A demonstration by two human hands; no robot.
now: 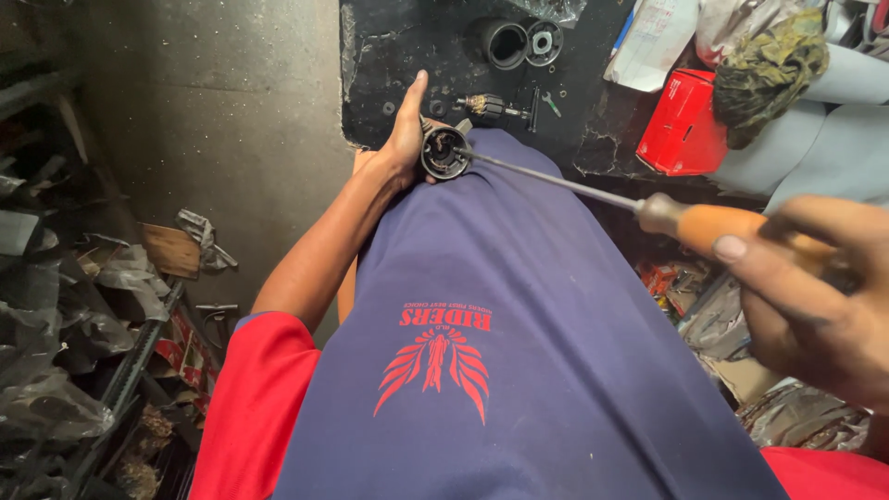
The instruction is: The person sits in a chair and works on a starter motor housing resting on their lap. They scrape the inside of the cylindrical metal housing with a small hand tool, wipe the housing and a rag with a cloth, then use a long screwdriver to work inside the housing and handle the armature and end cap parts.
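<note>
My left hand (405, 137) grips a round black motor housing (444, 153) against my navy shirt, at the near edge of the black workbench (398, 46). My right hand (815, 296) holds the orange handle of a long screwdriver (713, 225). Its thin steel shaft (546, 178) runs up and left, and the tip sits inside the housing's open end.
On the bench lie a small armature (488, 106), a small spanner (552, 103), two black cylindrical parts (519, 42), a red box (683, 125), a camouflage rag (769, 65) and papers. Scrap, plastic bags and metal pieces (83, 324) crowd the floor at left.
</note>
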